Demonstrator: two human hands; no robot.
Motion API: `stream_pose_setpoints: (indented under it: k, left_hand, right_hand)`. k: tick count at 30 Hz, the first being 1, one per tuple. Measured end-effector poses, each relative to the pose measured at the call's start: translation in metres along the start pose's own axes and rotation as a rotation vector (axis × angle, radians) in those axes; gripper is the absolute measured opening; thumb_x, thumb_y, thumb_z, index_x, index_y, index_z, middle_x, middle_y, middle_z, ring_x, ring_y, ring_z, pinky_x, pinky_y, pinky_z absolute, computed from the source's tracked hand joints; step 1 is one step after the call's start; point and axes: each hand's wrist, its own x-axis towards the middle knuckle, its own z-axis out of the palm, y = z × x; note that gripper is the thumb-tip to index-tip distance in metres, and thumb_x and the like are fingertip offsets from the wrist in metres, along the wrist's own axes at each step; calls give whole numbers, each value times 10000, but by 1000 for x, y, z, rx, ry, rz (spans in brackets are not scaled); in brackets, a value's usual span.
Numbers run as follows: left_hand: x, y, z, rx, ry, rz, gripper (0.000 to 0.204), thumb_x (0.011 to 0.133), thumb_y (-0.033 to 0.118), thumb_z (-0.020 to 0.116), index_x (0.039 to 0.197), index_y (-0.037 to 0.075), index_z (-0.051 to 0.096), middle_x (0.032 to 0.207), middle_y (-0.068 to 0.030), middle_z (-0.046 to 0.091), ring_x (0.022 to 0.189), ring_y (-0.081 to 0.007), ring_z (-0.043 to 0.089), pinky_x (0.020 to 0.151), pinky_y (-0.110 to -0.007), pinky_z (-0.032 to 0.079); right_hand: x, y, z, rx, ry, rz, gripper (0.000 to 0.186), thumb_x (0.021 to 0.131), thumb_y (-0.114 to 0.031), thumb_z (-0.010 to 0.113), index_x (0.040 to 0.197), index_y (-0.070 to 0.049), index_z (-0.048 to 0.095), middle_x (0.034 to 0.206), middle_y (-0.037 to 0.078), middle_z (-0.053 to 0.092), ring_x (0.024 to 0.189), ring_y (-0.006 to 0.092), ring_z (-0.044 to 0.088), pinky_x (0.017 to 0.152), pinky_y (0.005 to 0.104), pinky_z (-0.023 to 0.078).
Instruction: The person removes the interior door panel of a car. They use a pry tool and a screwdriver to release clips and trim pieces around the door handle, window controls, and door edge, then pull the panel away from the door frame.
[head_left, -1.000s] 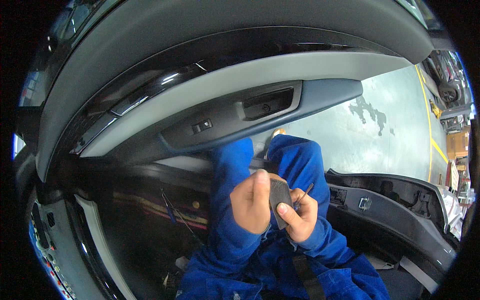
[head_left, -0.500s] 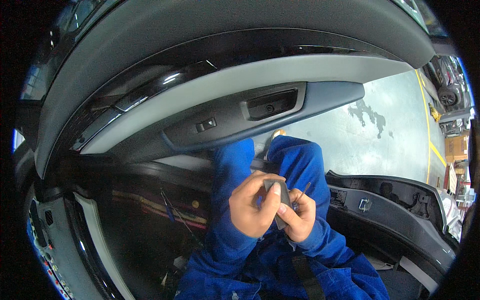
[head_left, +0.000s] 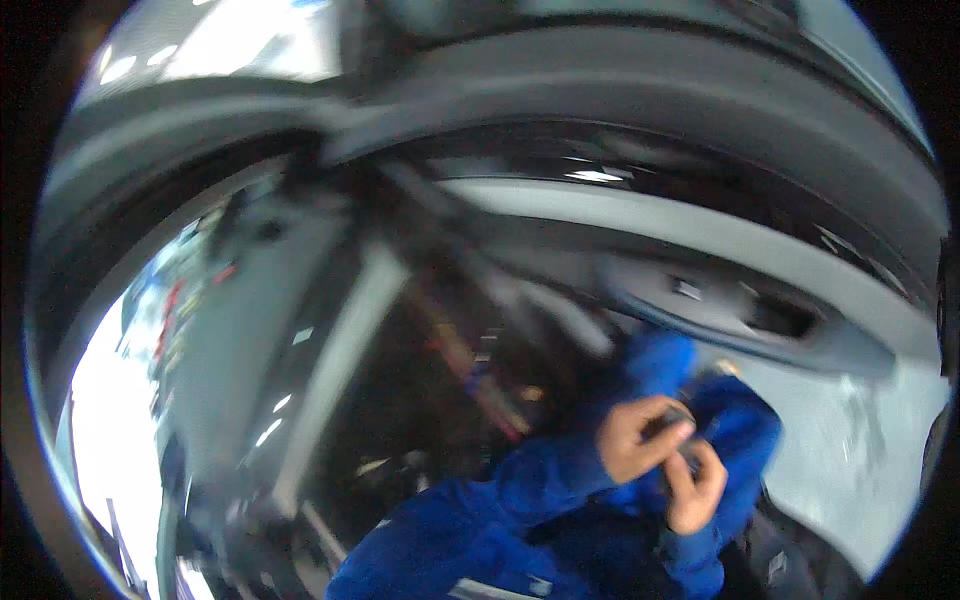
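- Small dark object: compact and blackish, held between both hands at lower right of the view, above the person's blue-clad knees. Motion blur hides its shape and surface detail.
- Left hand: fingers curled closed around the object's left side, thumb across the top. Blue sleeve runs down toward the lower edge.
- Right hand: just below and right of the object, fingers bent up against its underside, gripping it.
- Car door panel: grey, arcs above the hands, with a dark recessed handle pocket.
- Pale floor: visible to the right of the knees.
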Motion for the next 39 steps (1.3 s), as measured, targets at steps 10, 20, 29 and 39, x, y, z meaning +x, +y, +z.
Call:
stream_pose_setpoints:
  k: [10,20,29,39]
  left_hand:
    - [-139,-17,-95,68,331,-505,380,1059,343,587,963,-3,713,743,-48,693,613,-89,579,569,-277,464]
    - [-412,-21,-124,218,1820,-194,330,1058,325,575,1002,8,649,765,-90,687,599,-148,608,546,-305,486]
    - [-582,-46,-228,444,2340,-48,337,958,155,536,759,-80,675,759,-194,739,659,-264,729,613,-387,594]
    - [-638,-90,-393,98,2072,67,276,985,180,630,1176,-3,712,1043,-174,766,931,-231,739,845,-360,584]
  right_hand:
    - [34,27,47,-364,-387,-256,70,934,-42,695,967,4,655,809,37,615,747,123,565,703,270,462]
    - [19,76,49,-393,-746,-174,171,969,-22,604,1128,-3,666,870,30,593,675,65,491,596,227,399]
    - [21,71,48,-250,-797,-276,393,928,60,542,1301,-11,646,891,39,545,592,77,455,520,230,377]
    - [2,76,59,-313,-895,-295,377,905,80,534,1252,9,663,955,51,538,623,90,504,527,230,431]
